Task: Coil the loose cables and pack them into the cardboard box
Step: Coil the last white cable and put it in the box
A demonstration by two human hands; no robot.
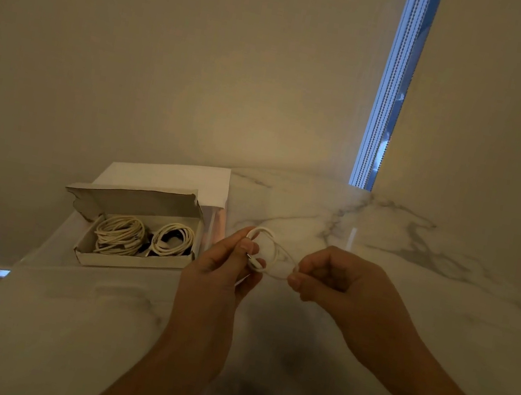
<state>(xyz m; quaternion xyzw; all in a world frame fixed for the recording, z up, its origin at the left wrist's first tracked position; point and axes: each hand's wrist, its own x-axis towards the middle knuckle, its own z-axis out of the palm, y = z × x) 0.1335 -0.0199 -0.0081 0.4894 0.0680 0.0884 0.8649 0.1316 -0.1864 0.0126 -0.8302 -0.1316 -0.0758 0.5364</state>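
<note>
A thin white cable [272, 251] is looped into a small coil above the marble table. My left hand [221, 270] pinches the coil between thumb and fingers, with a metal plug tip showing by the thumb. My right hand [338, 280] holds the cable's loose end just right of the coil. To the left stands the open cardboard box [133, 260], lid flap raised. Inside it lie two coiled white cables, one at the left [120, 234] and one at the right [174, 239].
The marble table [398, 256] runs back to a beige wall. A white sheet or envelope [178, 179] lies behind the box, with a clear plastic bag [213, 227] beside it. The table's curved left edge drops to a dark floor. A bright window slit is at the far corner.
</note>
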